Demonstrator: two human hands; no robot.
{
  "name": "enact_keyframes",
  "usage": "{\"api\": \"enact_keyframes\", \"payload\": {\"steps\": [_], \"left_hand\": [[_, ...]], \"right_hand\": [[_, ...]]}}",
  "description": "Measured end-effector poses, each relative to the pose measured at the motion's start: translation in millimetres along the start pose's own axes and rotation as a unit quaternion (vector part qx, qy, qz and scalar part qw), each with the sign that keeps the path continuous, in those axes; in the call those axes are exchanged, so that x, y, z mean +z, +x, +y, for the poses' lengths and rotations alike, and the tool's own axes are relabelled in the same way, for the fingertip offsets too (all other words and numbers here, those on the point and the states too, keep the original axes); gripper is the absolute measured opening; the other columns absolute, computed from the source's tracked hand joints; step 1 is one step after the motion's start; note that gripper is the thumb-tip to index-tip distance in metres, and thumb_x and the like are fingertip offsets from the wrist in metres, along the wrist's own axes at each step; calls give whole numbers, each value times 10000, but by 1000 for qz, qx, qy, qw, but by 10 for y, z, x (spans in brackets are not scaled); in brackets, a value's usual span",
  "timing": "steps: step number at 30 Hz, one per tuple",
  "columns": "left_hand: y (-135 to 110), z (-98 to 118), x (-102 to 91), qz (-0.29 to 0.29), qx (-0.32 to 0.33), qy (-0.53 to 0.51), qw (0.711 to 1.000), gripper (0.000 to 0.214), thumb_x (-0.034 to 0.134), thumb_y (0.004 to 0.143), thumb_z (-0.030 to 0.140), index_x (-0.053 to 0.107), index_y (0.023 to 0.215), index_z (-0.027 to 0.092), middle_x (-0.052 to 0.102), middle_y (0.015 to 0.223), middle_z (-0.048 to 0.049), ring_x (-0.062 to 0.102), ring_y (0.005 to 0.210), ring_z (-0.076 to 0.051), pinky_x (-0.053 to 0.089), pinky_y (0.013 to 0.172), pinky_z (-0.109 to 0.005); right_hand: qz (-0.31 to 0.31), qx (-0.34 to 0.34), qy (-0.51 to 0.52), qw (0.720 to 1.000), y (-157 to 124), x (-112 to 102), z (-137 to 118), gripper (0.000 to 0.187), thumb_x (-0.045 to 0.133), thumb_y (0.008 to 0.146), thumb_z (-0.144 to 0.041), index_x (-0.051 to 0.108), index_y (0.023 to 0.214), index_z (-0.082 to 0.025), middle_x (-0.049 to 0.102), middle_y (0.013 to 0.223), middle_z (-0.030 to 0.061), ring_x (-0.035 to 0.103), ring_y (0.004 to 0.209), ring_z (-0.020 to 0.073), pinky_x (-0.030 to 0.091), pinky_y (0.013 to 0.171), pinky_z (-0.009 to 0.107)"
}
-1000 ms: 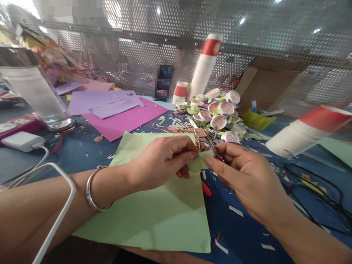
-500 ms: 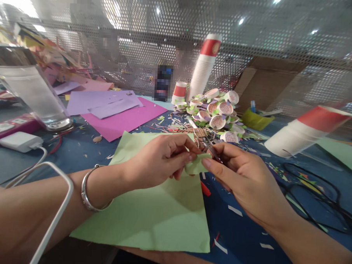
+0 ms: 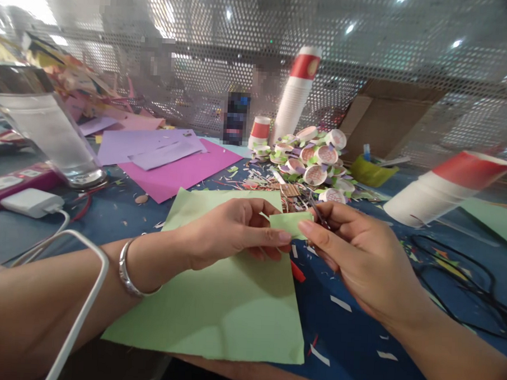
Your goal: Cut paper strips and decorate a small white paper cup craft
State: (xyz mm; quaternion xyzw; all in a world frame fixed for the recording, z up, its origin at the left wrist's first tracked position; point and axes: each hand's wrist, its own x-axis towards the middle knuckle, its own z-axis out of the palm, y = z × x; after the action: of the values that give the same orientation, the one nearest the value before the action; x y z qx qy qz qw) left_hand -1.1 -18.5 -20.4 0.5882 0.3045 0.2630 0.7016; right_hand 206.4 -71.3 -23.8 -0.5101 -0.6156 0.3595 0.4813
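Observation:
A small folded piece of light green paper point(image 3: 286, 222) is stretched between my two hands, above a larger green sheet. My left hand point(image 3: 230, 234) is closed, its thumb pinching the piece's lower left edge against the fingers. From the other end, the thumb and fingers of my right hand point(image 3: 360, 250) grip the same piece. Scissors point(image 3: 319, 208) are also held in my right hand, their blades pointing away to the upper left and the handles mostly hidden by the fingers. The large green sheet point(image 3: 231, 318) lies flat on the table under my left hand.
Behind my hands stands a pile of cut cup bottoms point(image 3: 315, 175) among paper scraps. Paper cup stacks point(image 3: 291, 105) stand at the back, and another point(image 3: 421, 200) leans at right. A glass point(image 3: 66, 142), charger point(image 3: 32, 201), white cable point(image 3: 84, 300) and black cable point(image 3: 480, 278) lie around.
The small green piece has turned from a curled shape to a flatter, wider strip. My left thumb has slid right along its lower edge. The scissors remain in my right hand.

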Motion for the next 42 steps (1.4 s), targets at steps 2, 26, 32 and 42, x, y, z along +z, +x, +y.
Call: {"api": "enact_keyframes", "payload": {"steps": [2, 26, 32, 42], "left_hand": [[8, -3, -12, -6, -13, -20, 1000, 265, 820, 856, 316, 603, 877, 165, 779, 845, -57, 729, 766, -140, 527, 686, -239], [-15, 47, 37, 46, 61, -105, 992, 201, 856, 780, 242, 670, 798, 164, 646, 837, 15, 602, 766, -93, 481, 677, -208], [-28, 68, 81, 26, 17, -186, 982, 146, 816, 838, 210, 681, 830, 157, 674, 948, -9, 645, 866, -126, 596, 737, -258], [20, 122, -95, 3, 70, -153, 986, 41, 711, 926, 139, 692, 895, 122, 762, 963, -71, 725, 932, -141, 597, 916, -274]], "right_hand": [[3, 8, 11, 1000, -1, -5, 16, 227, 828, 845, -384, 706, 918, -207, 596, 687, -46, 392, 493, 69, 278, 407, 219], [8, -6, 46, 999, -18, 85, -100, 252, 877, 785, -392, 728, 876, -211, 640, 651, -43, 405, 427, 64, 251, 356, 228], [8, -25, 31, 999, -29, 102, -110, 194, 854, 813, -349, 736, 888, -215, 614, 628, -57, 422, 428, 63, 272, 360, 222], [17, -40, -32, 999, -27, 45, -111, 290, 763, 902, -514, 748, 878, -226, 457, 523, -76, 342, 444, 79, 317, 418, 234]]}}
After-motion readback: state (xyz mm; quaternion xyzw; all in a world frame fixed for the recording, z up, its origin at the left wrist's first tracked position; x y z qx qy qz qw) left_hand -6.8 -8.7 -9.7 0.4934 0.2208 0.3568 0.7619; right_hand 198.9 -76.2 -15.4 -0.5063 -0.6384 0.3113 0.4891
